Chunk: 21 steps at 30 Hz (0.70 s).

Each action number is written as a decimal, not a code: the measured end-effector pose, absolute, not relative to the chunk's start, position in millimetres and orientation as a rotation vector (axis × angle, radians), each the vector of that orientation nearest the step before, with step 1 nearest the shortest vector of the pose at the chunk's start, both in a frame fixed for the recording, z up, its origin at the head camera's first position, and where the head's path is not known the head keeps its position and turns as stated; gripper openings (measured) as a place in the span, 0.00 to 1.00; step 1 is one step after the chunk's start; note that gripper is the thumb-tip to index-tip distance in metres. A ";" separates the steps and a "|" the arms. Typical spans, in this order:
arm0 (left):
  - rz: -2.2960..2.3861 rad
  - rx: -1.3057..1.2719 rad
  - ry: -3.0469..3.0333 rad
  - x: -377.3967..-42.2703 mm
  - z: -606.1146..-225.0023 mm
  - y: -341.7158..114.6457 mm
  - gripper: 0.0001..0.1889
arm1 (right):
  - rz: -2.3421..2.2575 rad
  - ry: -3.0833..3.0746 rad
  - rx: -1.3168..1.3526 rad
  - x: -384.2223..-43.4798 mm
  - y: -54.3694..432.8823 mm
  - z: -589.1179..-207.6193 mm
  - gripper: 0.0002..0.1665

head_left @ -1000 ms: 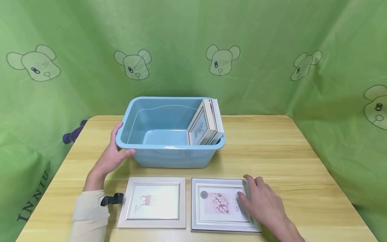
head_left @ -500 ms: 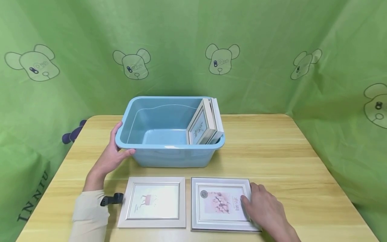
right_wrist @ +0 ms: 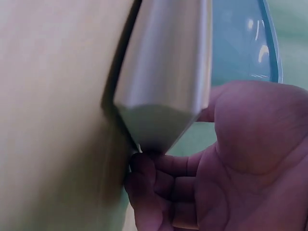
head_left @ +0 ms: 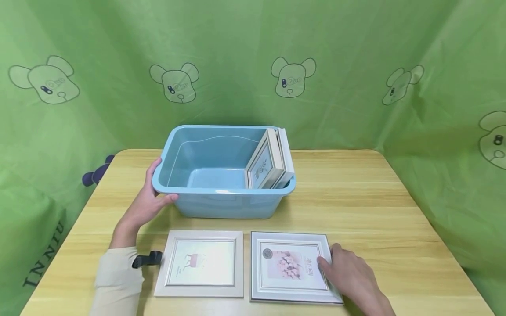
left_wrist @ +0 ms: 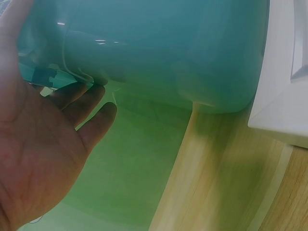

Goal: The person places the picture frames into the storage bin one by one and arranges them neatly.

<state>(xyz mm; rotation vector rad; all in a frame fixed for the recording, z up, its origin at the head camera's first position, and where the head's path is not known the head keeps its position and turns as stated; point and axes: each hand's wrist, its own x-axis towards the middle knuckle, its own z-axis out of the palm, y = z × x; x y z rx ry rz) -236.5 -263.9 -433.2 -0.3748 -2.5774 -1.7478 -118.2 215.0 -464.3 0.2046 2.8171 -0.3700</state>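
In the head view, my left hand (head_left: 144,206) holds the near left corner of a blue plastic basin (head_left: 225,205), thumb on the front side and fingers along the left. The left wrist view shows those fingers against the basin's outer wall. My right hand (head_left: 352,274) grips the right edge of a silver-white picture frame (head_left: 290,294) with a pink blossom print, thumb on top. In the right wrist view, curled fingers (right_wrist: 144,192) meet the lower edge of this frame. Left of it, a cream picture frame (head_left: 199,292) with a pink animal print lies flat.
Several picture frames (head_left: 272,160) stand leaning against the basin's right wall. All rests on a light wooden table (head_left: 356,197). Green cloth (head_left: 233,39) with bear-head outlines hangs behind and at both sides. A black device (head_left: 148,260) is strapped to my left wrist.
My right hand's fingers have slid from over the blossom frame's upper right corner down to its right edge, and the thumb has shifted slightly right. My left hand and the basin stay put.
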 end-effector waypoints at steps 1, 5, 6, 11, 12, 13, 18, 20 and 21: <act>-1.749 -0.379 -2.575 -236.9 -433.7 -264.2 0.56 | -0.371 2.817 0.206 -118.4 215.1 -464.5 0.31; -1.749 -0.391 -2.573 -237.7 -435.1 -264.9 0.56 | -0.365 2.829 0.195 -119.7 214.6 -465.4 0.30; -1.749 -0.391 -2.571 -237.8 -435.3 -265.2 0.56 | -0.367 2.831 0.193 -119.8 214.2 -465.3 0.30; -1.743 -0.387 -2.568 -238.4 -435.8 -265.7 0.56 | -0.371 2.849 0.192 -119.8 212.9 -464.3 0.29; -1.746 -0.388 -2.565 -238.4 -435.9 -265.6 0.56 | -0.372 2.858 0.191 -119.8 213.0 -464.0 0.29; -1.746 -0.387 -2.565 -238.4 -435.9 -265.5 0.56 | -0.379 2.866 0.192 -119.9 213.3 -463.7 0.29; -1.747 -0.392 -2.569 -237.8 -435.8 -264.9 0.55 | -0.478 2.921 0.209 -120.5 215.8 -462.4 0.21; -1.741 -0.390 -2.575 -237.6 -436.0 -265.0 0.55 | -0.538 2.941 0.227 -120.7 217.4 -462.7 0.19; -1.740 -0.384 -2.579 -237.4 -436.1 -265.2 0.55 | -0.564 2.952 0.234 -120.6 218.3 -463.1 0.19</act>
